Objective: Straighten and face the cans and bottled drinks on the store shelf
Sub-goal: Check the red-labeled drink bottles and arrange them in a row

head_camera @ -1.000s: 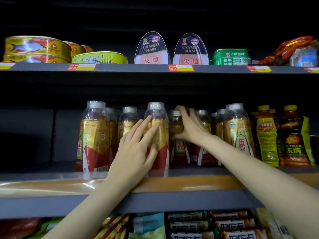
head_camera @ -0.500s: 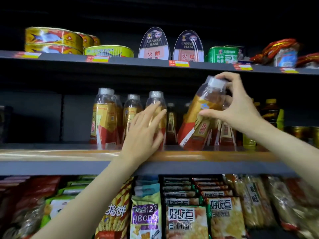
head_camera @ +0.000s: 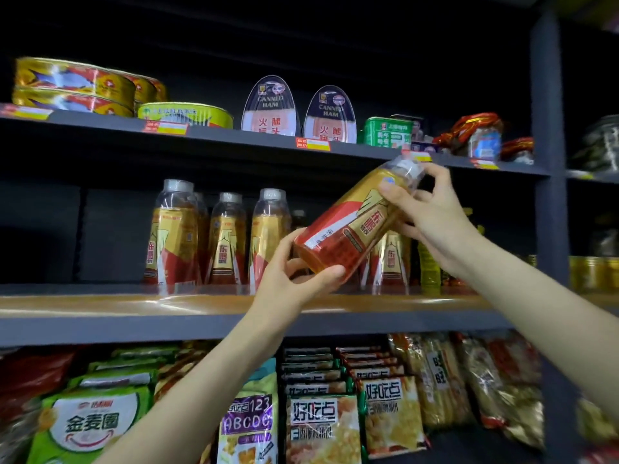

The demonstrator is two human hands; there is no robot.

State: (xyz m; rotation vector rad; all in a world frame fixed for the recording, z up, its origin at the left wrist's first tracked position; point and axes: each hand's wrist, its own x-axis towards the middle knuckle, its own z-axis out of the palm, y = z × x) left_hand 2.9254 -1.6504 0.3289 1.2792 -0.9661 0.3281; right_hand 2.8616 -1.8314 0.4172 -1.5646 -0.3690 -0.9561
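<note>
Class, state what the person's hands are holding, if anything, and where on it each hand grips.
Both hold one tilted bottle: left hand at its base, right hand near the cap.

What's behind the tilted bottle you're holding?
Behind the tilted gold-and-red plastic drink bottle stands an upright matching bottle on the middle shelf. Its top is covered, and anything further back is hidden.

grey middle shelf (head_camera: pixel 201 324), upright bottled drinks (head_camera: pixel 174 236) on it, fish cans (head_camera: pixel 77 85) on upper shelf (head_camera: pixel 234 137)
</note>
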